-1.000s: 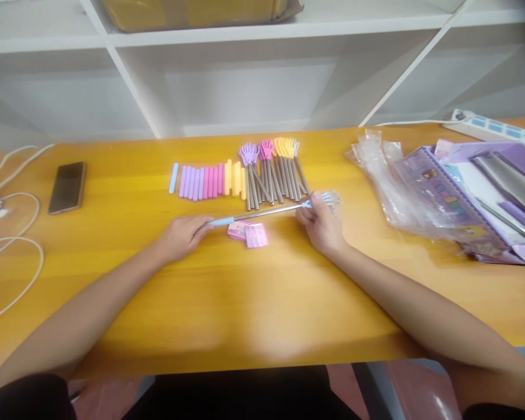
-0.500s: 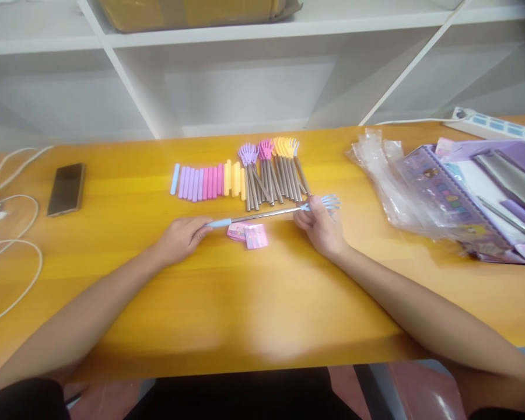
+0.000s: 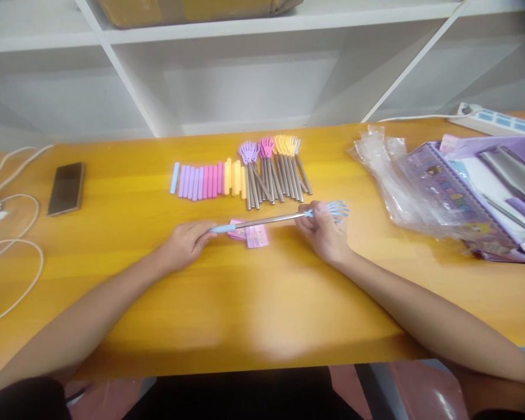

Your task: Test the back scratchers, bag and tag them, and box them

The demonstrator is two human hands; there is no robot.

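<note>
A back scratcher (image 3: 269,220) with a metal rod, a light-blue handle and a light-blue claw head spans between my hands. My left hand (image 3: 188,242) is closed on its blue handle end. Just below the claw, my right hand (image 3: 326,233) grips the other end. Beneath the rod lie small pink printed cards (image 3: 256,236), partly overlapped. Beyond it are several metal rods with purple claw heads (image 3: 248,153), pink claw heads (image 3: 266,147) and yellow claw heads (image 3: 284,146). To their left, loose handles in blue, purple, pink (image 3: 213,181) and yellow lie in a row.
At the left are a phone (image 3: 66,188) and white cables (image 3: 37,262). On the right, clear plastic bags (image 3: 387,181) lie against a purple box (image 3: 459,198) with papers and rods in it. A power strip (image 3: 499,121) sits behind, and white shelving (image 3: 254,35) rises at the back.
Both hands have shifted slightly to the right and toward me with the back scratcher. The things lying on the table stay where they were.
</note>
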